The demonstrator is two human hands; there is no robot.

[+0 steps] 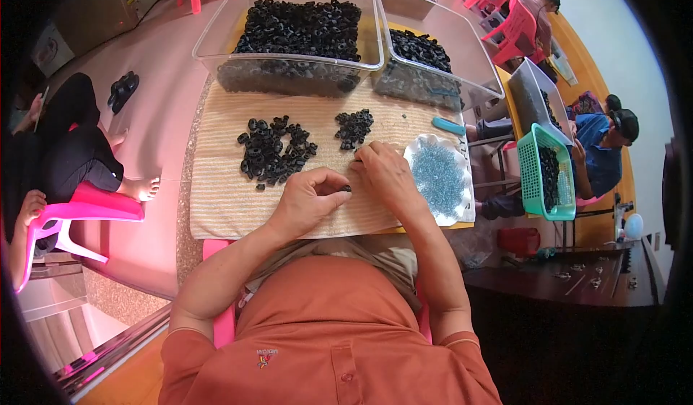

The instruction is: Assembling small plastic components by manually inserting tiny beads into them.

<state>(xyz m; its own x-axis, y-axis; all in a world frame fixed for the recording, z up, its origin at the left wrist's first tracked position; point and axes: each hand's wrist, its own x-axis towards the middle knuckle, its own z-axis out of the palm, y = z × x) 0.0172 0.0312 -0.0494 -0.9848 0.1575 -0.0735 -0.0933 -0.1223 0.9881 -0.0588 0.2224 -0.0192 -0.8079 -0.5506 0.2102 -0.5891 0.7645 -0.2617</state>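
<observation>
Between the thumb and forefinger of the left hand [309,201] sits a small black piece [346,188], grasped at the very tips, probably because so little a thing leaves room for no more. Just beyond and to the right, the right hand [390,180] is palm down with bent fingers; whether they grip anything cannot be told, since the hand hides most of its own grasp. Just past those fingertips lies a small heap of black pieces [352,131]; a larger heap [258,152] spreads beyond the left fingers, both seemingly kept within easy reach. Right of the right hand, a white plate [411,147] holds clear bluish beads [439,177], its raised rim likely there to stop them scattering. A blue-green tool [448,125] lies beyond it. Under everything, a striped cloth [216,206] covers the worktop [185,203], perhaps to stop pieces rolling. Farthest from the fingers stand two clear tubs of black pieces, one left [216,40], one right [482,66].
</observation>
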